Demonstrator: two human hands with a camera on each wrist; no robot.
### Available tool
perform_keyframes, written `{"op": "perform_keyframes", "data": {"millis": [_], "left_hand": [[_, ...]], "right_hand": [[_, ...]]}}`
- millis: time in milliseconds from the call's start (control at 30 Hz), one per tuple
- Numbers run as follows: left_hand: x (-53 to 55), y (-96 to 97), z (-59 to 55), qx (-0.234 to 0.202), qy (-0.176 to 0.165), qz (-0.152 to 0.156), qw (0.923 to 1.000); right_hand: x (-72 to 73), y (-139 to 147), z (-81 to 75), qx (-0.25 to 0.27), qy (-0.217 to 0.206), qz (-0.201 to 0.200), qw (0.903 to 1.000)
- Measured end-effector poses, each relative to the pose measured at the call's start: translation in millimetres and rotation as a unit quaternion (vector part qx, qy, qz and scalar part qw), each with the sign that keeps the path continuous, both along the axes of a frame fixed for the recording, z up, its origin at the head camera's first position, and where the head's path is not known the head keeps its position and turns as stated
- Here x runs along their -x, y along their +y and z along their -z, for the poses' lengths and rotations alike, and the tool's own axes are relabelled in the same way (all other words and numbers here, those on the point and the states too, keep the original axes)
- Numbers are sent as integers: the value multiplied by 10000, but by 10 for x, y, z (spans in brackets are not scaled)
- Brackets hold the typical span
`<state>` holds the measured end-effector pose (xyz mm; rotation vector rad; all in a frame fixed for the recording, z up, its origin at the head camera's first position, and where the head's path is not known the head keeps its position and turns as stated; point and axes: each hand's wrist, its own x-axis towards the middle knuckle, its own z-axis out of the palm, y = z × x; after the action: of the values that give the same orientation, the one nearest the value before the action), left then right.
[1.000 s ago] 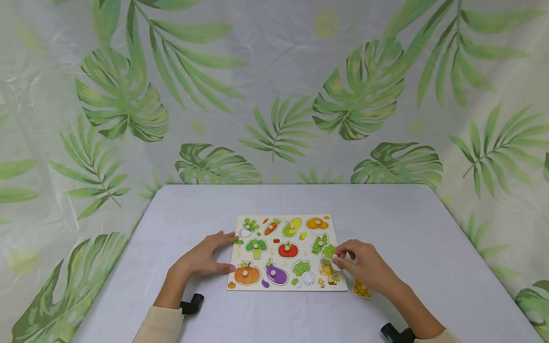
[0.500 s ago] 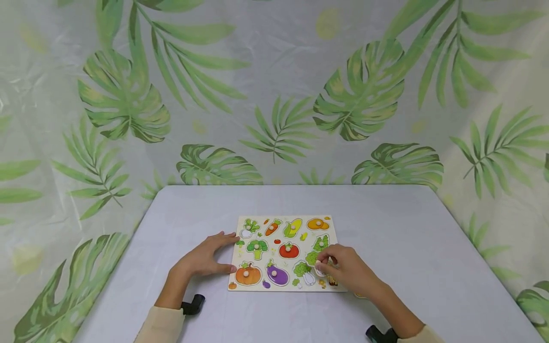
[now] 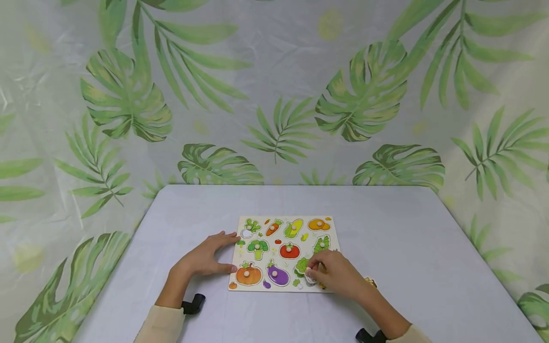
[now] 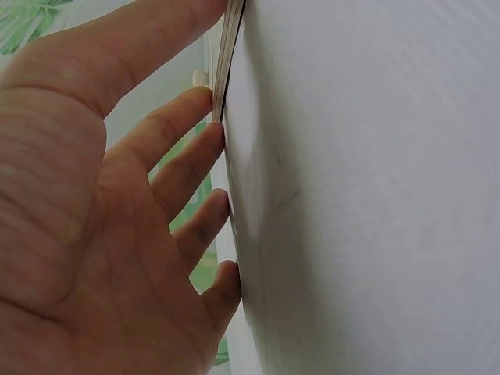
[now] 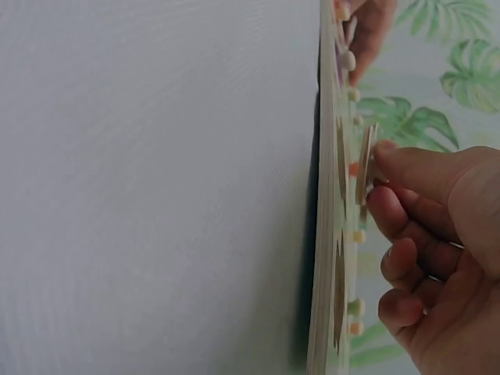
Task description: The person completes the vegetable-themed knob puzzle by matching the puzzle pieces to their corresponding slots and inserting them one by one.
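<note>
A wooden vegetable knob puzzle board (image 3: pixel 274 261) lies on the table, most of its recesses filled with knobbed pieces. My right hand (image 3: pixel 339 275) pinches a leafy green cabbage-like piece (image 3: pixel 302 265) between thumb and fingertips, over the board's lower right part. In the right wrist view, this thin piece (image 5: pixel 365 164) stands slightly apart from the board's surface. Spread fingers of my left hand (image 3: pixel 206 255) touch the board's left edge; the left wrist view shows its fingertips (image 4: pixel 211 141) along that side. Partly behind my right wrist lies a yellow mushroom piece (image 3: pixel 371 282).
Seated pieces include a pumpkin (image 3: pixel 248 275), an eggplant (image 3: pixel 278 275), a tomato (image 3: pixel 289 250) and a broccoli (image 3: pixel 258 248). White cloth covers the table (image 3: pixel 193 205). A leaf-patterned curtain (image 3: pixel 283 71) hangs behind it.
My right hand has carried the leafy piece leftward from the board's right edge to above the similar leafy recess. The left hand has stayed at the board's left edge.
</note>
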<state>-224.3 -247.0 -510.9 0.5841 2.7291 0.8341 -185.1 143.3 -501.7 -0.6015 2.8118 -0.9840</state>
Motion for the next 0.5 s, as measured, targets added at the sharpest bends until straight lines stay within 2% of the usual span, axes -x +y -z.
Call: {"op": "perform_keyframes", "data": {"millis": [500], "left_hand": [[-2,16,-3,62,-42,-38,10000]], "right_hand": [[-23,-73,75,-168,85,-53,9998]]}}
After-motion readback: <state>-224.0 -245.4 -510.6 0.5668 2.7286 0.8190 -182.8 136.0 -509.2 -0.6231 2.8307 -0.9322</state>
